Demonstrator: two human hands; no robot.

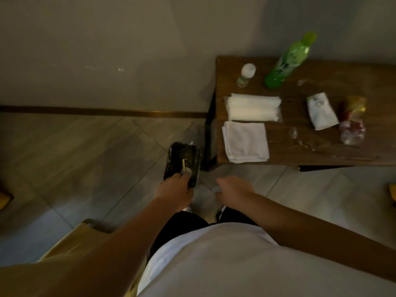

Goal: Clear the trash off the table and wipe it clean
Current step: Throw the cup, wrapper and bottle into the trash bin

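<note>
While the left hand (174, 186) gripped the near end of a black food tray (182, 162) with a spoon (186, 169) lying in it, I held the tray off the worktop (300, 155), out over the floor at about nine o'clock from its corner. The right hand (232, 187) hung loosely open and empty, gripping nothing. To carry this step well, I judged the tray should stay level so the spoon and any leftovers did not slide out, then go down into the brown paper bag (85, 239) at about seven o'clock. Wrappers (321, 111) and a crumpled packet (352, 118) lay at three o'clock on the worktop, two bottles (287, 61) at twelve. A folded cloth (245, 141) waited at the near corner for wiping.
</note>
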